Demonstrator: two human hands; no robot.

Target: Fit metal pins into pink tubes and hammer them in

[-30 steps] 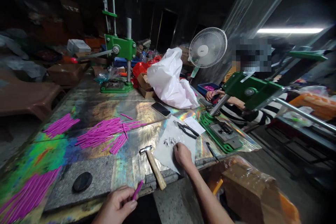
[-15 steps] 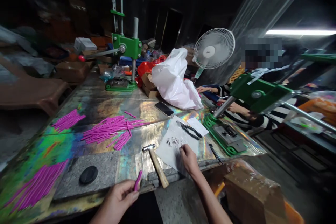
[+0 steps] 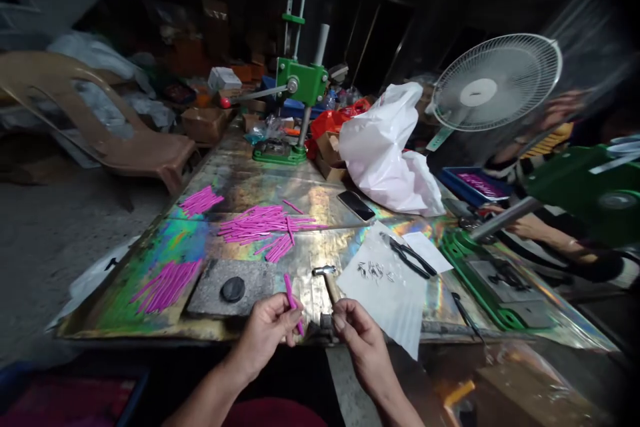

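Head view: left hand (image 3: pixel 267 330) pinches a pink stick (image 3: pixel 293 293) at the table's near edge, long axis tilted up and away. Right hand (image 3: pixel 361 337), fingers curled together, sits just right of it.

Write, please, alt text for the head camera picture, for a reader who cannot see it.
A person's left hand holds a magenta stick upright at the near edge of a shiny workbench, with the right hand close beside it, fingers pinched. Behind lie a hammer, a stone slab, piles of magenta sticks and a green press.
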